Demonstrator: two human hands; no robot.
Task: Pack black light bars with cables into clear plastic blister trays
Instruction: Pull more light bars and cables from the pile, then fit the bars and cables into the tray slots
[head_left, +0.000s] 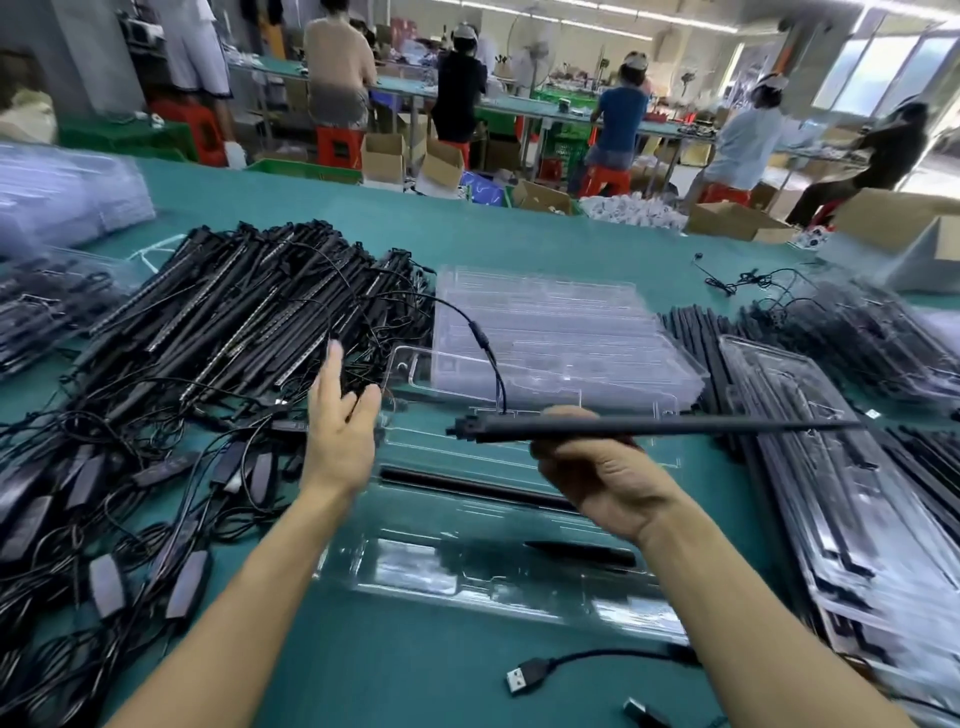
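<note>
Right hand (597, 473) grips slim black light bar (649, 429), cable (480, 343) looping off.

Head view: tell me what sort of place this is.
Most likely a factory packing line. A heap of black light bars with cables lies beside a stack of clear blister trays on a green bench, and other workers work at long benches among cardboard cartons.

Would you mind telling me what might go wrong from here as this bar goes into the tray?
The thin black cable of the slim black light bar in the right hand runs into the tangled heap of black bars; pulling may drag others. Neither hand grips the clear plastic blister tray, so it could slide when the bar is pressed in.
</note>
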